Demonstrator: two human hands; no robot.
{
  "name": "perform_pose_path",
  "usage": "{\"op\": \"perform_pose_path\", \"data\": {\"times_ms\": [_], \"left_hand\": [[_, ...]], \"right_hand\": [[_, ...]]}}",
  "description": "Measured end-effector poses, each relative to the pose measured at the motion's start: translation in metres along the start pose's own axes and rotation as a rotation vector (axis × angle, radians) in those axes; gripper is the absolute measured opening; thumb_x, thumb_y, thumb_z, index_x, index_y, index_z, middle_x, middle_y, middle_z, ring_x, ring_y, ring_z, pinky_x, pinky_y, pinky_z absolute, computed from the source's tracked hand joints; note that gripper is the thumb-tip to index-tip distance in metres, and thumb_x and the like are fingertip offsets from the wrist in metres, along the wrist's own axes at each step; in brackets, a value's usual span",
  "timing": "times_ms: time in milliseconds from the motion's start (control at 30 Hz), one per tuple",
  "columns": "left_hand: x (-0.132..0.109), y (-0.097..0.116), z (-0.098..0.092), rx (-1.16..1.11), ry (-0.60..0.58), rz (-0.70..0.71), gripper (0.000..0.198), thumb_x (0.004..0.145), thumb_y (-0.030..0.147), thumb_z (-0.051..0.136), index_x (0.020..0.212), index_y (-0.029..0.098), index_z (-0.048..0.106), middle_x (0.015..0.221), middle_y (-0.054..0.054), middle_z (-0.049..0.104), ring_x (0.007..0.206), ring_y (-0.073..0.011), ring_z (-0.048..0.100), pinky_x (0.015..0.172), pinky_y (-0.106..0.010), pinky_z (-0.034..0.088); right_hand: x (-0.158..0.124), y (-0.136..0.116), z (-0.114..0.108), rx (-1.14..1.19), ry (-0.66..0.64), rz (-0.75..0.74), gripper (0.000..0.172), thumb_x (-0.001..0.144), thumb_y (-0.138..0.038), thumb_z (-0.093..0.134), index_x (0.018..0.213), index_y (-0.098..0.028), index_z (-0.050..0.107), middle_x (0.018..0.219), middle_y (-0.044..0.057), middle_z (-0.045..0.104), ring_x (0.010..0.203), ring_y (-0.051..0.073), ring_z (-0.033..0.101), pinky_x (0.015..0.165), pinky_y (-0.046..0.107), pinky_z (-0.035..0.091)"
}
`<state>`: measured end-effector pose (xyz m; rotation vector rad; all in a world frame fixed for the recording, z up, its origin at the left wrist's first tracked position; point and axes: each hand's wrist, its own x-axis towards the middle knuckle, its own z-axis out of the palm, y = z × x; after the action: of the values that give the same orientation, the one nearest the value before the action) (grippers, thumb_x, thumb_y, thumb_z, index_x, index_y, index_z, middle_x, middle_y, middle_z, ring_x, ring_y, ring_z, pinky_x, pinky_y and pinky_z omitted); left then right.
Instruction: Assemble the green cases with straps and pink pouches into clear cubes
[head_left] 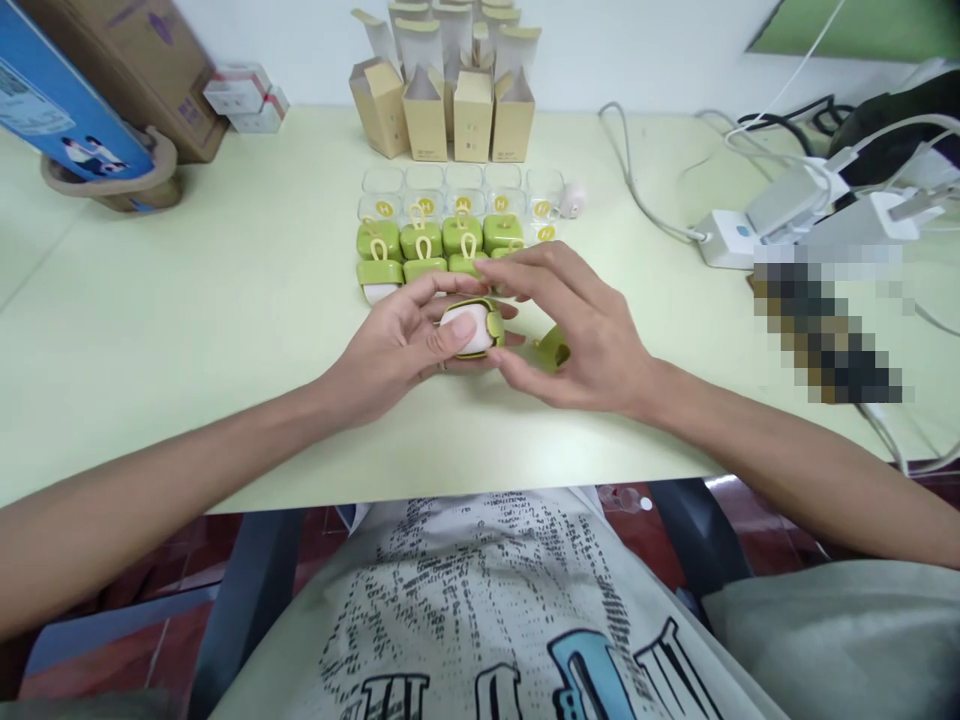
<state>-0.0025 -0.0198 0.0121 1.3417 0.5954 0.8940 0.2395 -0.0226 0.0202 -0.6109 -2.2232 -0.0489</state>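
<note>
My left hand is closed around a small rounded white case, its thumb lying across the white face. A green cover wraps the case's edges. To the right, my right hand has its fingers and thumb spread around the covered case; the thumb tip is close to its lower right edge, and I cannot tell whether it touches. A loose green cover piece rests on the table, partly behind the right hand. Just beyond the hands stand rows of green-covered cases with pale yellow loops, some partly hidden by my fingers.
Clear plastic holders with yellow round labels line up behind the green cases, beside a small pink item. Open cardboard boxes stand by the wall. White chargers and cables occupy the right; a blue box leans at left.
</note>
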Motion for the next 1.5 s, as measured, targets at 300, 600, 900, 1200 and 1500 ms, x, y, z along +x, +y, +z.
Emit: {"op": "perform_pose_path", "data": {"times_ms": [300,600,900,1200,1500], "left_hand": [[-0.009,-0.005,0.003,0.534,0.063,0.308,0.064,0.106,0.053,0.076,0.162,0.031,0.055,0.176,-0.013,0.052,0.157,-0.0346,0.06,0.104,-0.036,0.072],[-0.021,0.002,0.011,0.945,-0.077,0.792,0.062,0.101,0.006,0.065,0.16,0.028,0.062,0.148,-0.011,0.077,0.133,-0.0258,0.077,0.104,-0.039,0.073],[-0.018,0.005,0.007,0.815,-0.107,0.684,0.099,0.096,0.009,0.068,0.183,0.031,0.025,0.174,-0.019,0.056,0.106,-0.0191,0.085,0.089,-0.029,0.074],[-0.016,-0.004,-0.001,1.04,-0.116,0.875,0.032,0.097,0.005,0.062,0.123,0.02,0.073,0.094,-0.003,0.087,0.076,-0.0152,0.083,0.066,-0.026,0.066],[-0.013,-0.003,-0.003,1.089,-0.175,0.854,0.029,0.097,0.007,0.057,0.118,0.019,0.073,0.092,-0.004,0.084,0.076,-0.0159,0.079,0.066,-0.028,0.063]], "right_hand": [[0.004,0.003,-0.005,0.12,0.028,0.172,0.039,0.097,-0.046,0.084,0.129,-0.025,0.075,0.13,0.009,0.08,0.12,0.027,0.078,0.103,0.049,0.068],[0.01,0.017,-0.018,0.268,0.297,0.443,0.043,0.082,-0.043,0.093,0.113,-0.022,0.072,0.107,0.005,0.082,0.089,0.021,0.081,0.083,0.039,0.074],[0.012,0.011,-0.014,0.245,0.178,0.283,0.04,0.086,-0.037,0.087,0.122,-0.023,0.075,0.114,0.006,0.079,0.101,0.022,0.076,0.081,0.036,0.069],[0.0,0.088,-0.047,-0.067,0.145,0.402,0.061,0.084,-0.046,0.093,0.138,-0.024,0.074,0.113,0.008,0.078,0.075,0.02,0.068,0.07,0.04,0.064],[-0.01,0.103,-0.026,-0.108,-0.114,0.307,0.043,0.098,-0.041,0.075,0.135,-0.019,0.076,0.125,0.015,0.072,0.084,0.022,0.071,0.078,0.043,0.067]]}}
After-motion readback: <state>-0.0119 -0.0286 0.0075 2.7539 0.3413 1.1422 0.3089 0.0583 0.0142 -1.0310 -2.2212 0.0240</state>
